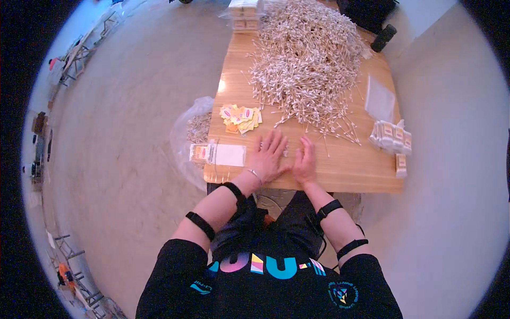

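Observation:
My left hand (269,158) lies palm down near the front edge of the wooden table, its fingers stretched and slightly spread. Under and beside those fingers show a few white cotton swab tips (286,151), mostly hidden by the hand. Close on its right, my right hand (304,162) rests on its side with fingers extended, facing the swabs. To the left of my hands are a packet of cotton swabs (200,153) at the table edge and a flat white bag (230,155). Beyond them lie yellow and white printed cards (240,118) in a loose heap.
A large heap of loose cotton swabs (308,64) covers the table's far half. Filled packets (392,136) and clear plastic bags (380,98) lie along the right edge. A plastic bag of swabs (198,127) stands beside the left edge. Stacked packs (245,15) sit far left.

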`<state>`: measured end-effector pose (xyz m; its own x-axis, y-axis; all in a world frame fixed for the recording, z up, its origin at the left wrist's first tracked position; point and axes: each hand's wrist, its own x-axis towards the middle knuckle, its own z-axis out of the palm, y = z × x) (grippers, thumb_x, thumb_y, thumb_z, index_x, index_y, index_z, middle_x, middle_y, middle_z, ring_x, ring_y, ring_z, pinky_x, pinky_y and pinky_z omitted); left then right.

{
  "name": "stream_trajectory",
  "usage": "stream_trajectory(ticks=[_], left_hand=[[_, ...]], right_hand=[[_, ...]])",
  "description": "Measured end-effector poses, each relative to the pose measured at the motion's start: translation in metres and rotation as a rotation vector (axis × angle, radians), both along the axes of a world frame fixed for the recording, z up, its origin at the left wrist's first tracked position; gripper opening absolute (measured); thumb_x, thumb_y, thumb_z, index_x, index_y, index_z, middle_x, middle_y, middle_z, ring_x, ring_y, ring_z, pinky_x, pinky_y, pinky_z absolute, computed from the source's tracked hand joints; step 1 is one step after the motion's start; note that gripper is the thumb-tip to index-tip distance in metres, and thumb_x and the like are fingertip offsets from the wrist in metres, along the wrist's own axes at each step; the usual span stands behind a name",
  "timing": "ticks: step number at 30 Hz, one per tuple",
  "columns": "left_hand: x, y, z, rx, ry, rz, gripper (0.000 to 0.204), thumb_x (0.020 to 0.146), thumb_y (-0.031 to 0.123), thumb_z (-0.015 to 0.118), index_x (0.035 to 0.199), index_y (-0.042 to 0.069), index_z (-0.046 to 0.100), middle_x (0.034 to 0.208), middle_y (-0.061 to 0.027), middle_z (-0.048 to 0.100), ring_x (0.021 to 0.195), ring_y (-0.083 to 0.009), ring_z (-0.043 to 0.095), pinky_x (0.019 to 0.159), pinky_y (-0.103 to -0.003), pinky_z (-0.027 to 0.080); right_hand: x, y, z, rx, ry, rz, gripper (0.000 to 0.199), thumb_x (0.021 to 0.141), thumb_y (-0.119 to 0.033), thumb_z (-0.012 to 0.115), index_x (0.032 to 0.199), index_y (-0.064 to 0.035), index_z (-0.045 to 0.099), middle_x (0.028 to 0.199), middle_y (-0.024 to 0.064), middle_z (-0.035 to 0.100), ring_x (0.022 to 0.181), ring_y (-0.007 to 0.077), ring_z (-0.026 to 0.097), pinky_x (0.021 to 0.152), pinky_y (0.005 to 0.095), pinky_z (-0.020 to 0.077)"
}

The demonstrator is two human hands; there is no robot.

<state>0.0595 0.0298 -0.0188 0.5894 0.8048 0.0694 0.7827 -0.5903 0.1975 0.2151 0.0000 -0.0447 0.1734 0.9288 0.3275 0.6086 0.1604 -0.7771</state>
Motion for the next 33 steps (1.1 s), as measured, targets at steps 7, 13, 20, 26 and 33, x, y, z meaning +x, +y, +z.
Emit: stream_trajectory(ticks=[7,13,20,26,33], left_hand=[[-0.007,-0.024,0.005,-0.113,-0.107,-0.04,0.079,0.082,0.056,0.046,0.14,0.008,0.022,0.146,-0.0139,0.021,0.136,-0.0303,0.015,0.11,-0.048,0.005],[-0.023,-0.011,-0.023,-0.327,-0.849,0.185,0.06,0.083,0.014,0.05,0.137,0.002,0.027,0.14,-0.0176,0.032,0.132,-0.029,0.027,0.109,-0.041,0.018],[-0.029,-0.008,-0.024,-0.405,-1.119,0.319,0.049,0.083,0.003,0.044,0.132,0.0,0.036,0.13,-0.0183,0.045,0.122,-0.0298,0.042,0.104,-0.035,0.03],[-0.029,-0.008,-0.035,-0.342,-1.192,0.398,0.046,0.084,0.003,0.043,0.13,0.0,0.039,0.129,-0.0187,0.046,0.12,-0.0288,0.044,0.101,-0.034,0.033],[-0.026,-0.007,-0.033,-0.364,-1.245,0.42,0.045,0.085,0.006,0.043,0.13,0.0,0.041,0.127,-0.0188,0.048,0.116,-0.0269,0.047,0.099,-0.033,0.035]], right_hand=[[0.002,-0.001,0.0,-0.045,-0.002,0.015,0.04,0.085,-0.012,0.044,0.122,0.0021,0.042,0.129,0.0225,0.04,0.122,0.0383,0.036,0.105,0.045,0.0257],[-0.018,-0.01,-0.006,-0.058,-0.823,0.261,0.063,0.085,-0.028,0.05,0.134,0.0052,0.028,0.14,0.0231,0.027,0.133,0.036,0.019,0.109,0.0469,0.0128],[-0.043,0.008,0.02,-0.262,-0.874,0.322,0.081,0.08,-0.044,0.055,0.134,0.0072,0.025,0.142,0.0257,0.022,0.134,0.0379,0.016,0.11,0.0469,0.0105],[-0.048,0.017,0.018,-0.23,-0.797,0.255,0.086,0.078,-0.049,0.055,0.135,0.0075,0.023,0.142,0.0265,0.019,0.135,0.0373,0.014,0.111,0.0465,0.0092],[-0.041,-0.003,0.021,-0.319,-0.863,0.377,0.081,0.083,-0.048,0.05,0.139,0.0022,0.019,0.146,0.0201,0.015,0.136,0.0331,0.011,0.111,0.0456,0.0088]])
